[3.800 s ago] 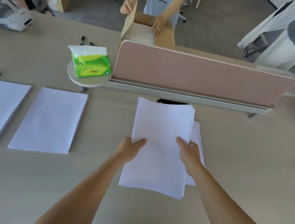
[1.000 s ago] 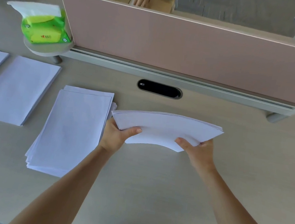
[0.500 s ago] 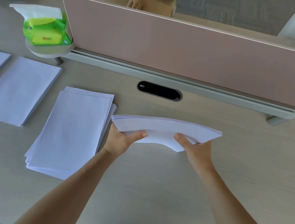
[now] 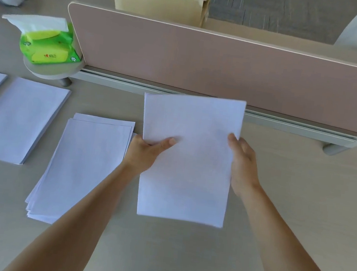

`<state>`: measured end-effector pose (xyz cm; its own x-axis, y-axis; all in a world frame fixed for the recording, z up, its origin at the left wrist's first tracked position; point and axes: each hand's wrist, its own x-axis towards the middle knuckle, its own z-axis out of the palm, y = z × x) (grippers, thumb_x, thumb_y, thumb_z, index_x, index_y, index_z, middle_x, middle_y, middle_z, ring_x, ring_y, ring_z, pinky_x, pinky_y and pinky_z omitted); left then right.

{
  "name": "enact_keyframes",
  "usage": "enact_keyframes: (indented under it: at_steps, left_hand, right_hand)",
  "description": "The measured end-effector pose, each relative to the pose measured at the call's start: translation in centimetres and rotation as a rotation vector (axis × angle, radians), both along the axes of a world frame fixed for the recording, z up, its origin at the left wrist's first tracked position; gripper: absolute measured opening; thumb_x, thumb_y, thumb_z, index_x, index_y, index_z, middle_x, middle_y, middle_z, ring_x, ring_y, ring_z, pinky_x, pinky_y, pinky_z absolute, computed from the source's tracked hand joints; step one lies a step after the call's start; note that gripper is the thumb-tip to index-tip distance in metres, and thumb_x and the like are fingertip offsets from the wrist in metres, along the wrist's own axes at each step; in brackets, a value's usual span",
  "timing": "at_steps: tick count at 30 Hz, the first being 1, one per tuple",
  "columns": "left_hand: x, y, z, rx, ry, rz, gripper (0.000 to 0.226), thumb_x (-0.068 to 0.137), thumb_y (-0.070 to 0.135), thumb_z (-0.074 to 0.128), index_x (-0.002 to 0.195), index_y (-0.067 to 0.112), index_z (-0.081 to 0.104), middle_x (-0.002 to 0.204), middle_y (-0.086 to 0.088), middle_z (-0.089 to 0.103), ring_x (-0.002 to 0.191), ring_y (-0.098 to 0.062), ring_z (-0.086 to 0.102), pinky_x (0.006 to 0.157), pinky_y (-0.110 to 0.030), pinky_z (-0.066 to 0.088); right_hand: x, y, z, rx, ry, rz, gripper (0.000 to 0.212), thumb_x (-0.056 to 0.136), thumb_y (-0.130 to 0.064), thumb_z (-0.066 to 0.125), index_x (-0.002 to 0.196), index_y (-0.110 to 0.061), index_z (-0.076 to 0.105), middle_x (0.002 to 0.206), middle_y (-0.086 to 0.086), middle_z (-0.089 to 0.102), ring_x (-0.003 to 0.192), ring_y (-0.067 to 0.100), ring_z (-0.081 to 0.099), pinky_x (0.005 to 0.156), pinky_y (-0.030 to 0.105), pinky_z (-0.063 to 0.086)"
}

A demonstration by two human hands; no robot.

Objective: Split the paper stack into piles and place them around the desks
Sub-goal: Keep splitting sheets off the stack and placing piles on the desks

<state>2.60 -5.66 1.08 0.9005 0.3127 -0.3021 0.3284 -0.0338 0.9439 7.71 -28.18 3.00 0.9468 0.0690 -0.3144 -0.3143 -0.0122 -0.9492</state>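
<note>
Pretty plain office setup here: a pale wood-look desk (image 4: pixel 298 217) with a dusty pink divider panel (image 4: pixel 204 66) standing across it on a grey rail, a little round shelf (image 4: pixel 46 71) at its left end holding a green tissue pack (image 4: pixel 48 49), grey carpet floor (image 4: pixel 278 12) beyond, soft even light.

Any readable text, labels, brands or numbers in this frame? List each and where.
Green and yellow soft tissue pack: small red print on its yellow band, too blurred to read; round corner emblems too small.
Held white paper stack: no print visible.
Laid-down white paper piles: no print visible.
Brown cardboard box: no markings visible.
Nothing legible overall.
</note>
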Motion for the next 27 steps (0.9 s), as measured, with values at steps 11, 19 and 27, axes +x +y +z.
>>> enact_keyframes:
  at_steps: [11,19,27]
  left_hand:
    - [2.7,1.3,-5.6,0.277,0.481,0.069,0.063,0.088,0.072,0.044,0.105,0.014,0.063,0.096,0.0,0.057,0.085,-0.024,0.054,0.072,-0.032,0.042]
    - [2.9,1.3,-7.5,0.303,0.541,0.05,0.086,0.083,0.073,0.03,0.129,0.003,0.047,0.127,-0.02,0.058,0.113,-0.037,0.058,0.083,-0.04,0.047]
    - [4.5,0.2,-7.4,0.449,0.651,0.004,0.072,0.092,0.065,0.027,0.136,0.014,0.052,0.15,-0.016,0.028,0.139,-0.036,0.023,0.113,-0.053,0.028]
  right_hand:
    - [1.6,4.5,-8.6,-0.294,0.312,-0.072,0.024,0.09,-0.03,0.056,0.096,-0.007,0.051,0.077,0.002,0.051,0.06,0.017,0.046,0.049,0.023,0.036]
    - [2.7,3.3,-10.2,-0.437,0.313,0.139,0.036,0.082,-0.032,0.061,0.07,-0.023,0.028,0.064,-0.004,0.033,0.044,0.01,0.033,0.039,0.019,0.027]
    - [3.3,3.3,-10.6,-0.455,0.425,0.097,0.029,0.078,-0.042,0.059,0.074,-0.016,0.049,0.094,0.007,0.055,0.086,0.024,0.051,0.054,0.028,0.036]
